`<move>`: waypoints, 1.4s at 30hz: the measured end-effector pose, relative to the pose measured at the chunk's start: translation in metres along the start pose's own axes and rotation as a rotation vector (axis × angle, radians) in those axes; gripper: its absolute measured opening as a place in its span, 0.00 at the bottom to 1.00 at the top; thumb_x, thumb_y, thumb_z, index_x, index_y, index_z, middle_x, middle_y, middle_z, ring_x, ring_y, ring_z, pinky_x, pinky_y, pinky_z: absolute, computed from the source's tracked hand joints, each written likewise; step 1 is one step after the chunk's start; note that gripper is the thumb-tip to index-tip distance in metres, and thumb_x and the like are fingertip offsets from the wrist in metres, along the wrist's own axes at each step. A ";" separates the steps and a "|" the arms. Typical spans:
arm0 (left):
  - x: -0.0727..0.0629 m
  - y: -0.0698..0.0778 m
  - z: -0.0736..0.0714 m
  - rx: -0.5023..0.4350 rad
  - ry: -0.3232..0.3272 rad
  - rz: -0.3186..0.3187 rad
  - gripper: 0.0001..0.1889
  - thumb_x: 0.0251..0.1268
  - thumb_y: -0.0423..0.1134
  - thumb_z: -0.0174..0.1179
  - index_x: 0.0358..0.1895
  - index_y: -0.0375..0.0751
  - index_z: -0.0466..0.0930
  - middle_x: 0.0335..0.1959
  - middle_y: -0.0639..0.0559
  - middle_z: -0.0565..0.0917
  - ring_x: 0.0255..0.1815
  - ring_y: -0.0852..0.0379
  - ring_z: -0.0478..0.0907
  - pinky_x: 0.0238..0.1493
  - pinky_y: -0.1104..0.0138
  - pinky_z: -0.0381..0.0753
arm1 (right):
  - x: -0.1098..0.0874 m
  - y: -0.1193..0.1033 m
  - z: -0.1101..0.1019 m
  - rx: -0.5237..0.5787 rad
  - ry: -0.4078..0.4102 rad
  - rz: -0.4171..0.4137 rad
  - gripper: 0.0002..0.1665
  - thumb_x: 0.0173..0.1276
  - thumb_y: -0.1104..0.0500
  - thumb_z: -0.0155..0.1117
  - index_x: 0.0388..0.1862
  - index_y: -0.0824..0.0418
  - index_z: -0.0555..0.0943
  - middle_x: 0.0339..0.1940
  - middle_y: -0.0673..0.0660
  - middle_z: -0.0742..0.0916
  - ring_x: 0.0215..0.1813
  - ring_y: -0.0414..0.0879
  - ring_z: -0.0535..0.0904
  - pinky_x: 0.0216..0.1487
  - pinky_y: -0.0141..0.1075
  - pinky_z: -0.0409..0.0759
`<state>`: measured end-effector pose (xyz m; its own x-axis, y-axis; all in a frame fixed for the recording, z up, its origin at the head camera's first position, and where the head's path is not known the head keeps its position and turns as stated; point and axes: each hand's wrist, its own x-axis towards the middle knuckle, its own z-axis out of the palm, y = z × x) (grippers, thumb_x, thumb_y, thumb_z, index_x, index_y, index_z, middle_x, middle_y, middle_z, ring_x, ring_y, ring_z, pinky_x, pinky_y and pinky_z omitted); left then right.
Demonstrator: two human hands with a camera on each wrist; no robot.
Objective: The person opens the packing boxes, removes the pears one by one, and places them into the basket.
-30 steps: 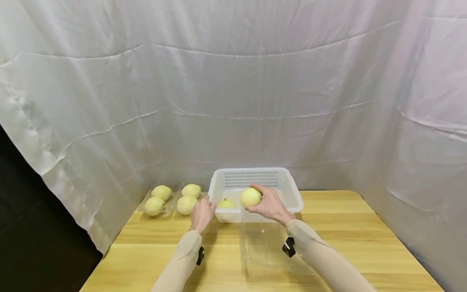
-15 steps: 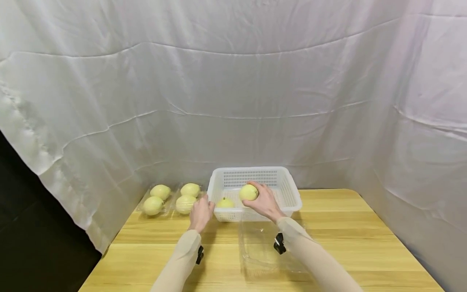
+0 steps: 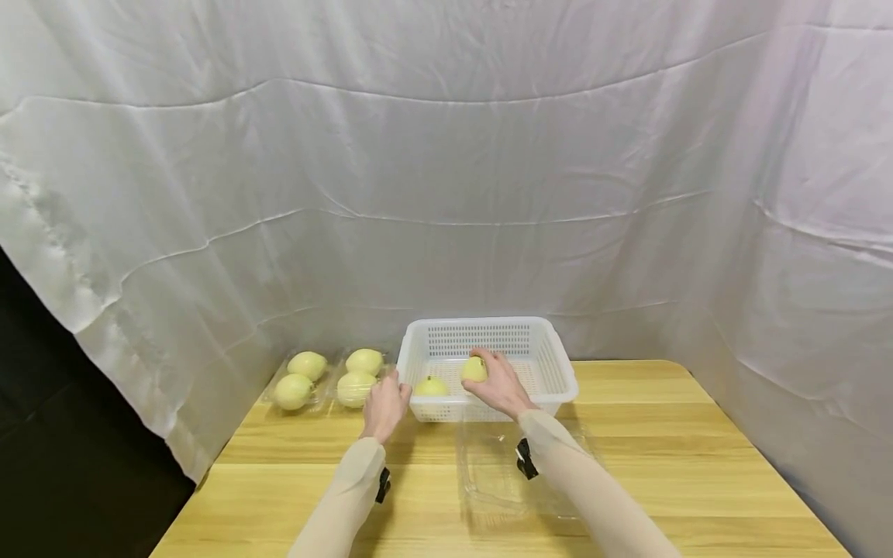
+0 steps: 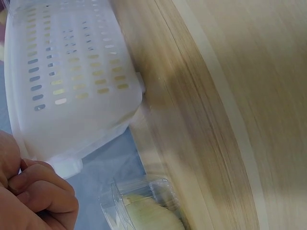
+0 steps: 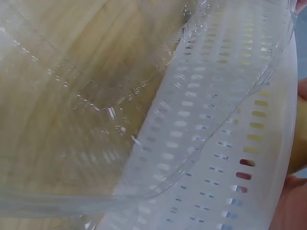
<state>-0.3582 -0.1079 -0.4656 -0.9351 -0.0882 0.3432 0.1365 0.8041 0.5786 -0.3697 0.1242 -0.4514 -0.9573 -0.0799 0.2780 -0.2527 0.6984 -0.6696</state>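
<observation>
My right hand point(image 3: 501, 383) holds a pale yellow-green pear point(image 3: 474, 369) over the inside of the white slotted basket point(image 3: 567, 397). Another pear point(image 3: 432, 387) lies in the basket's left front part. At the basket's left front corner, my left hand point(image 3: 386, 404) has its fingers curled at the rim; the left wrist view shows these fingers point(image 4: 45, 191) against the basket point(image 4: 72, 105). In the right wrist view the basket wall hides most of the right hand, and only part of the held pear point(image 5: 299, 134) shows.
An open clear plastic clamshell box point(image 3: 491, 473) stands before the basket, under my right forearm. To the left, two clear boxes hold pears point(image 3: 293, 391), point(image 3: 356, 389). A pale curtain point(image 3: 446, 263) hangs behind the wooden table point(image 3: 670, 449).
My right hand has moved slightly left and lower into the basket, carrying the pear. The left hand stays at the basket's corner.
</observation>
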 end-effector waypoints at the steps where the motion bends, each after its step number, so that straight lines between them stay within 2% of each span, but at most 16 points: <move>1: 0.000 0.000 0.000 -0.002 -0.003 -0.002 0.19 0.64 0.38 0.52 0.55 0.35 0.79 0.33 0.39 0.83 0.23 0.50 0.73 0.19 0.62 0.69 | 0.002 0.000 0.001 -0.009 -0.019 0.005 0.35 0.55 0.51 0.68 0.65 0.47 0.72 0.49 0.58 0.77 0.40 0.49 0.75 0.30 0.36 0.75; 4: 0.000 0.001 0.001 0.000 -0.011 -0.003 0.21 0.64 0.38 0.51 0.59 0.35 0.78 0.33 0.38 0.84 0.23 0.50 0.72 0.18 0.62 0.68 | 0.005 -0.002 0.003 -0.048 -0.078 0.015 0.34 0.57 0.49 0.67 0.64 0.47 0.72 0.53 0.60 0.79 0.46 0.52 0.76 0.34 0.41 0.77; 9: 0.000 0.001 0.000 0.015 -0.010 -0.013 0.21 0.64 0.38 0.51 0.59 0.35 0.78 0.35 0.37 0.84 0.24 0.49 0.72 0.18 0.61 0.68 | 0.011 -0.008 0.003 -0.107 -0.199 0.028 0.32 0.58 0.49 0.68 0.62 0.50 0.74 0.62 0.62 0.80 0.60 0.59 0.77 0.53 0.56 0.78; 11: 0.000 0.001 -0.001 0.016 -0.011 -0.018 0.19 0.64 0.38 0.51 0.55 0.35 0.79 0.34 0.38 0.83 0.24 0.49 0.72 0.18 0.62 0.68 | 0.015 -0.010 0.003 -0.124 -0.247 0.037 0.32 0.57 0.49 0.69 0.61 0.50 0.75 0.63 0.61 0.80 0.62 0.60 0.76 0.58 0.59 0.76; 16: 0.000 0.001 -0.002 0.026 -0.002 -0.025 0.10 0.64 0.38 0.51 0.41 0.38 0.79 0.30 0.39 0.82 0.24 0.49 0.73 0.19 0.61 0.69 | 0.023 -0.013 0.002 -0.158 -0.351 0.057 0.30 0.56 0.50 0.70 0.59 0.51 0.76 0.65 0.61 0.79 0.64 0.62 0.74 0.59 0.62 0.73; 23: 0.000 0.003 -0.002 0.034 -0.004 -0.040 0.07 0.62 0.38 0.54 0.37 0.39 0.77 0.30 0.39 0.83 0.25 0.47 0.75 0.19 0.58 0.72 | 0.025 -0.014 0.004 -0.178 -0.358 0.095 0.30 0.56 0.49 0.70 0.58 0.51 0.76 0.63 0.61 0.79 0.64 0.62 0.73 0.60 0.62 0.72; 30: 0.001 0.007 0.001 0.029 -0.012 -0.043 0.05 0.62 0.37 0.53 0.32 0.41 0.74 0.27 0.41 0.80 0.23 0.48 0.72 0.18 0.59 0.69 | 0.026 -0.010 0.006 -0.220 -0.429 0.110 0.28 0.61 0.50 0.66 0.60 0.51 0.75 0.64 0.61 0.78 0.63 0.60 0.74 0.57 0.59 0.75; 34: 0.001 0.008 0.003 0.031 -0.021 -0.046 0.06 0.61 0.38 0.52 0.27 0.43 0.71 0.25 0.43 0.78 0.23 0.48 0.71 0.19 0.59 0.69 | 0.027 -0.006 0.006 -0.214 -0.446 0.100 0.27 0.64 0.51 0.63 0.63 0.53 0.75 0.64 0.60 0.79 0.64 0.60 0.74 0.59 0.58 0.74; 42: 0.002 0.005 0.000 0.051 0.019 -0.044 0.05 0.61 0.38 0.55 0.31 0.40 0.75 0.27 0.40 0.81 0.25 0.46 0.76 0.20 0.56 0.73 | 0.025 -0.007 0.008 -0.136 -0.468 0.078 0.24 0.71 0.51 0.58 0.64 0.54 0.74 0.67 0.61 0.77 0.67 0.60 0.71 0.63 0.58 0.72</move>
<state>-0.3589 -0.1038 -0.4620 -0.9334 -0.1349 0.3326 0.0782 0.8279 0.5554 -0.3930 0.1119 -0.4456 -0.9409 -0.3131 -0.1293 -0.1875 0.7992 -0.5711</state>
